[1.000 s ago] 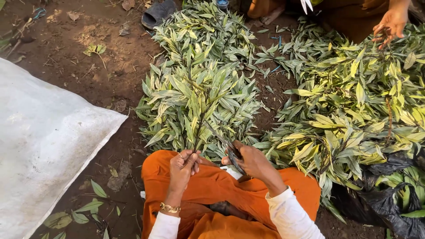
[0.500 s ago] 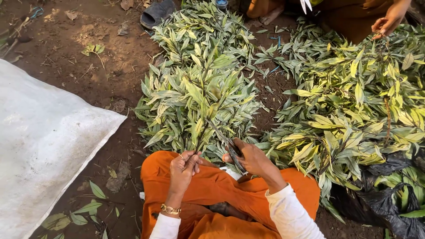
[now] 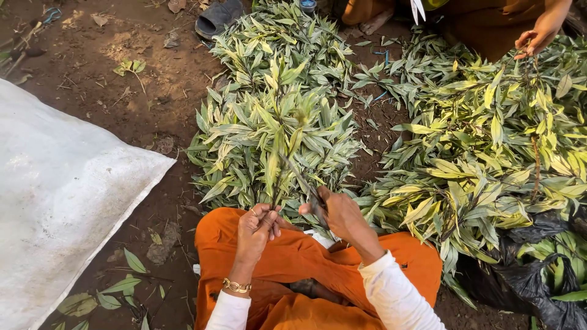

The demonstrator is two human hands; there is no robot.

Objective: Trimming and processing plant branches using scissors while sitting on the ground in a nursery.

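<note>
Cutting: a slim dark-stemmed sprig with long, pointed green-and-cream leaves (image 3: 276, 137) stands nearly upright in front of my lap, its tip over the leaf heap.
Left hand: my left hand (image 3: 260, 225) is curled into a fist around the bare lower stem, thumb on top — a gold chain bracelet (image 3: 235, 286) sits at the wrist.
Right hand: my right hand (image 3: 338, 214) is closed on the handles of dark metal scissors (image 3: 304, 183), whose thin blades angle up-left to the stem just above my left fist.
Heap ahead: a flat, dense pile of trimmed variegated cuttings (image 3: 269, 91) lies on bare brown soil.
Heap right: looser, yellower leafy branches (image 3: 489, 140) spill onto crumpled black plastic bags (image 3: 538, 269) holding more leaves.
Left: a coarse white woven sack sheet (image 3: 61, 195).
Far right: another person's hand (image 3: 535, 40) touches the branches.
</note>
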